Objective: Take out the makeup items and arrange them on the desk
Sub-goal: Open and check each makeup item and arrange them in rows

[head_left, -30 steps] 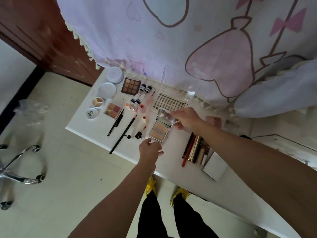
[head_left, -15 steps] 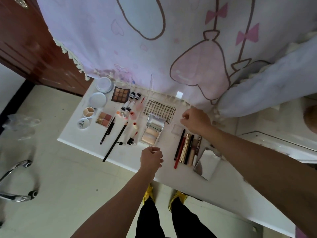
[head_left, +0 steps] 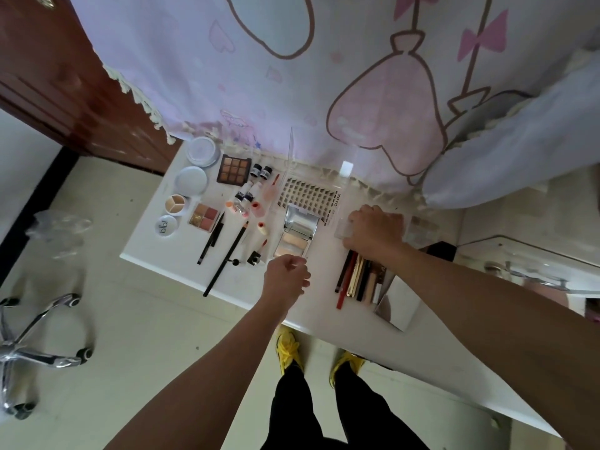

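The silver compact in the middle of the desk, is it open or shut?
Open: the silver rectangular compact has its mirrored lid swung up and back, and the pale powder inside is showing.

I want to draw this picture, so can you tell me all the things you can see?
desk: one, white, under the curtain
round compacts: two, white, far left corner
eyeshadow palette: one, brown, beside the compacts
long pencils: at least two, black, left of centre
open compact: one, silver lid, centre
lash card: one, white, behind open compact
pen bundle: one, red, gold, black, right of centre
chair base: one, chrome, floor left
shoes: two, yellow, below desk
left hand: one, curled, near desk edge
right hand: one, on clear plastic piece
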The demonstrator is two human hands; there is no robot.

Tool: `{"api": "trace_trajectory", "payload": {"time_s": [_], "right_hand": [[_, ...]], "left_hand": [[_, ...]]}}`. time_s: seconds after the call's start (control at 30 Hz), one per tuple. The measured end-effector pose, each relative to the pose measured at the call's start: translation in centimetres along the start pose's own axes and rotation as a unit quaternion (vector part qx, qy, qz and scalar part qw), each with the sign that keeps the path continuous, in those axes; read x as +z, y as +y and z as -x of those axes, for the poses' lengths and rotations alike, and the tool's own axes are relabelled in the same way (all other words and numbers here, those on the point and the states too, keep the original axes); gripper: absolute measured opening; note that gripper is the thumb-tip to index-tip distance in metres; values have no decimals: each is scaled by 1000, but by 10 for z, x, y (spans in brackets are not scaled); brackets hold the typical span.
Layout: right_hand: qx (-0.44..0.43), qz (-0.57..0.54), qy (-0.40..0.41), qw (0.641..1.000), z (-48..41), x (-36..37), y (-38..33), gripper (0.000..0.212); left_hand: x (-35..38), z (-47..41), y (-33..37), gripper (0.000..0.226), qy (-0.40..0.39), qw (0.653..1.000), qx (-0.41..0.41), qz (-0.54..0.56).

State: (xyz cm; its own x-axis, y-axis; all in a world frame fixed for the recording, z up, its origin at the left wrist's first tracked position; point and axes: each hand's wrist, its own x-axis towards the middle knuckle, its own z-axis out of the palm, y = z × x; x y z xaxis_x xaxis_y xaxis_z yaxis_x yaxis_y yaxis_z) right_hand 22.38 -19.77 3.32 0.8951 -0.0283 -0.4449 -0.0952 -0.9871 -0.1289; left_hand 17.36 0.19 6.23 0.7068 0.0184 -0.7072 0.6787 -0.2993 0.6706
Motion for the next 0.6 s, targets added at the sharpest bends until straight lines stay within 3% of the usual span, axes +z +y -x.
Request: {"api": "trace_trajectory", "payload": {"time_s": [0.2,0.47,0.6], "right_hand": [[-73,-139,60,986,37,-37,11,54],[-152,-199,44,967,81,-94,5,57],[-172,-195,44,965,97,-116,-4,57]], "left_hand": [[-17,-2,36,19,-77,995,30,57],[-32,18,86,39,-240,964,62,94],[-33,33,94,22,-303,942,59,134]]}}
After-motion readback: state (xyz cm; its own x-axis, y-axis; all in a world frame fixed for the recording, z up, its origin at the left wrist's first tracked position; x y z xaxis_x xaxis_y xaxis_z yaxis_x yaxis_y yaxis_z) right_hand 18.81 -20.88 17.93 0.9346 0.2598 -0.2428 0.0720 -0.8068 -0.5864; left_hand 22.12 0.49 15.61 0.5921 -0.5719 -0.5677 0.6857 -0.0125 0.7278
